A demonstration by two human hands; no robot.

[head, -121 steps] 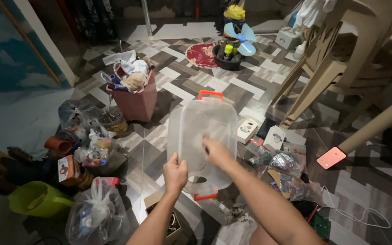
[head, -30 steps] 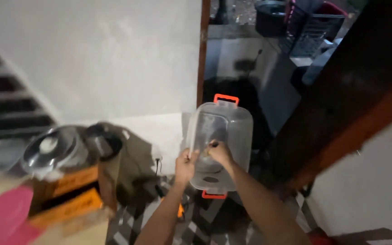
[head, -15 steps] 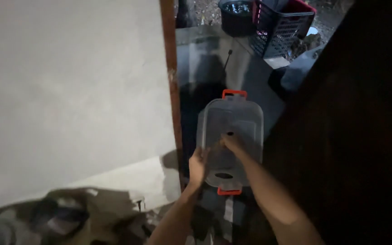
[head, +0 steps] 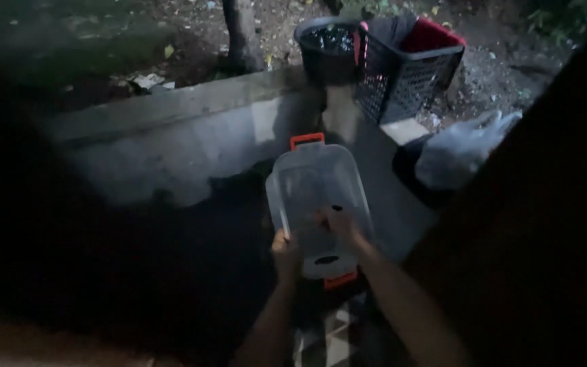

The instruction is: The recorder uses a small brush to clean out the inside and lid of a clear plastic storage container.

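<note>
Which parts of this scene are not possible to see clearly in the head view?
- Clear plastic container: whether it holds anything; blur and dim light hide it.
- Left hand and right hand: the fingers are blurred, so the exact grip is unclear.
- Black laundry basket: its contents, cut off by the top edge.
- Left and right sides of the view: lost in darkness.

The plastic box (head: 317,197) is see-through, kinda frosty grey, with bright orange clips (head: 307,140) at both ends; the basket (head: 405,71) behind it is black mesh with a red rim on the far side; the bag (head: 460,153) off to the right looks pale whitish-grey; the step (head: 171,129) is plain grey concrete; the floor tiles (head: 331,340) show a grey and white zigzag pattern.
</note>
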